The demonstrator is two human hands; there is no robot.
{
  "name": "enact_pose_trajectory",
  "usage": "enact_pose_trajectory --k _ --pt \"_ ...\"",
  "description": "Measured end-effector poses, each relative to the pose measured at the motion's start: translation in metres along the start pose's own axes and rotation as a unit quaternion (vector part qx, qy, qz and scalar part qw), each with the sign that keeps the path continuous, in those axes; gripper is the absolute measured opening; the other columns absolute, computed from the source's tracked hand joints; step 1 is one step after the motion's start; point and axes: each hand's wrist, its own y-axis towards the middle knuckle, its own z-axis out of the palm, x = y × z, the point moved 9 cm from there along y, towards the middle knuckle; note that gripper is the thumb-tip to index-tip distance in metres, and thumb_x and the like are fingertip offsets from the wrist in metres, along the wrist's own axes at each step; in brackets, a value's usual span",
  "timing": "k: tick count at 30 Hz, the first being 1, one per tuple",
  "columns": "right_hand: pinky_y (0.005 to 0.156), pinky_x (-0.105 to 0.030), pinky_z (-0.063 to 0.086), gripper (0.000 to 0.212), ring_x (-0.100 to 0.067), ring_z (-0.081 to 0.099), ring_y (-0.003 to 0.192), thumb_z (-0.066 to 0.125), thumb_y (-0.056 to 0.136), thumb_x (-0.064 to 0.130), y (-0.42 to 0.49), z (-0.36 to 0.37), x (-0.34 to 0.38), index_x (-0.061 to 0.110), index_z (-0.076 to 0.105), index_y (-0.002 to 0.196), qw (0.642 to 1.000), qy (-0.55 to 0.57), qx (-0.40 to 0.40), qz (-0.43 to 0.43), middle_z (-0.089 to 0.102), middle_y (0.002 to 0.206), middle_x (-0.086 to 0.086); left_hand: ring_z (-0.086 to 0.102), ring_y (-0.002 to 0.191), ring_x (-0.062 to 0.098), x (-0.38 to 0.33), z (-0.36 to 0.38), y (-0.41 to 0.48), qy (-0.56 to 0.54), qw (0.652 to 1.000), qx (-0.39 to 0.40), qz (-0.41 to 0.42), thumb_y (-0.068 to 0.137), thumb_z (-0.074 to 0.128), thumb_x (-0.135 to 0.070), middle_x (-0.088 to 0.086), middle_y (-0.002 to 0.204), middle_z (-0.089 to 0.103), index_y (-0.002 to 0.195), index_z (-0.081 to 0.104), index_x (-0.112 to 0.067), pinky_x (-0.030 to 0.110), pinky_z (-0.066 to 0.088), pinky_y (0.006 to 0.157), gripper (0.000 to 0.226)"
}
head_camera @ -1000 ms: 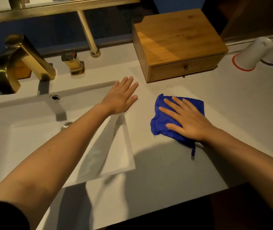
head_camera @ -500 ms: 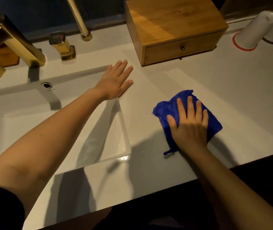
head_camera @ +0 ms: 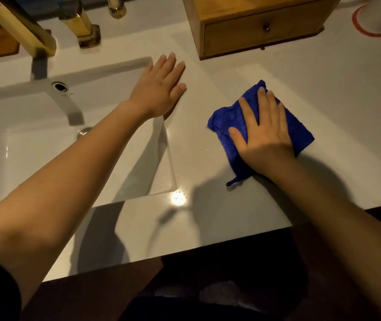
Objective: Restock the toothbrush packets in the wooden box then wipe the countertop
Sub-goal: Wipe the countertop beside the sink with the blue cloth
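Note:
A blue cloth (head_camera: 298,133) lies flat on the white countertop (head_camera: 337,93), right of the sink. My right hand (head_camera: 264,133) presses on it palm down, fingers spread and pointing away from me. My left hand (head_camera: 159,89) rests flat and open on the counter at the sink's right rim, holding nothing. The wooden box (head_camera: 261,26) stands at the back of the counter beyond both hands, its small drawer with a knob closed. No toothbrush packets are visible.
A white rectangular sink (head_camera: 45,140) fills the left side, with a brass faucet (head_camera: 22,33) and brass handle (head_camera: 80,26) behind it. A white cup (head_camera: 379,17) on a red-rimmed coaster stands at the back right. The counter's front edge drops off near me.
My right hand has slid the blue cloth right and toward me, then slightly back. The view has tilted down. My left hand has stayed flat by the sink.

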Motion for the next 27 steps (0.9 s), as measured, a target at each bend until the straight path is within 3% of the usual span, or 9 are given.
enact_pose_trajectory --k 3,6,10,14,19,22,27 --pt "0.118 -0.049 0.003 0.06 -0.033 -0.001 0.146 0.028 0.096 0.041 0.004 0.002 0.005 0.022 0.006 0.149 0.997 0.003 0.02 -0.068 0.0 0.158 -0.016 -0.002 0.145 0.026 -0.013 -0.003 -0.036 -0.089 0.994 -0.037 -0.041 0.098 0.019 -0.04 0.01 0.158 0.002 0.146 0.008 -0.016 0.042 0.0 0.116 0.055" --pt "0.116 -0.053 0.001 0.058 -0.03 -0.005 0.146 0.022 0.094 0.048 0.005 0.004 0.011 0.032 0.006 0.148 0.99 0.019 0.051 -0.126 -0.002 0.16 -0.005 -0.002 0.145 0.024 -0.023 0.001 -0.086 -0.138 0.984 -0.072 -0.082 0.098 0.021 -0.04 0.009 0.158 0.004 0.146 0.01 -0.016 0.039 -0.001 0.115 0.055" --pt "0.115 -0.055 -0.006 0.065 -0.027 -0.009 0.146 0.015 0.086 0.065 0.0 0.013 0.013 0.042 0.004 0.146 0.974 0.014 0.112 -0.198 -0.002 0.16 0.006 -0.005 0.145 0.021 -0.042 0.024 -0.153 -0.161 0.975 -0.064 -0.141 0.096 0.02 -0.043 0.008 0.158 0.003 0.146 0.011 -0.018 0.036 -0.005 0.114 0.056" --pt "0.115 -0.051 -0.004 0.068 -0.023 -0.006 0.146 0.019 0.083 0.068 0.005 0.008 0.004 0.043 0.006 0.145 0.96 0.034 0.134 -0.245 0.0 0.159 0.009 -0.017 0.14 0.011 -0.058 0.041 -0.203 -0.158 0.966 -0.065 -0.194 0.092 0.013 -0.052 0.003 0.157 -0.006 0.146 0.002 -0.021 0.03 -0.012 0.113 0.064" --pt "0.114 -0.05 0.007 0.068 -0.027 0.007 0.145 0.021 0.084 0.068 0.006 -0.002 -0.011 0.04 0.015 0.145 0.97 0.02 0.095 -0.222 0.013 0.158 0.005 -0.016 0.139 0.014 -0.073 0.055 -0.235 -0.094 0.969 -0.053 -0.221 0.091 0.015 -0.052 0.005 0.155 -0.006 0.146 0.003 -0.017 0.035 -0.009 0.114 0.066" --pt "0.116 -0.052 -0.001 0.063 -0.028 0.0 0.146 0.024 0.09 0.062 -0.001 -0.004 -0.025 0.035 0.015 0.147 0.978 0.034 0.076 -0.193 0.01 0.159 0.002 -0.014 0.14 0.015 -0.069 0.055 -0.249 -0.072 0.966 -0.067 -0.24 0.09 0.011 -0.055 0.002 0.151 -0.011 0.146 0.002 -0.017 0.037 -0.008 0.114 0.068" --pt "0.117 -0.049 -0.003 0.073 -0.028 -0.008 0.145 0.026 0.087 0.065 -0.008 0.003 -0.04 0.034 0.002 0.148 0.972 0.04 0.136 -0.188 -0.002 0.16 0.001 -0.014 0.14 0.015 -0.061 0.06 -0.261 -0.061 0.961 -0.06 -0.262 0.087 0.008 -0.058 0.004 0.152 -0.01 0.145 -0.001 -0.014 0.037 -0.007 0.116 0.073"
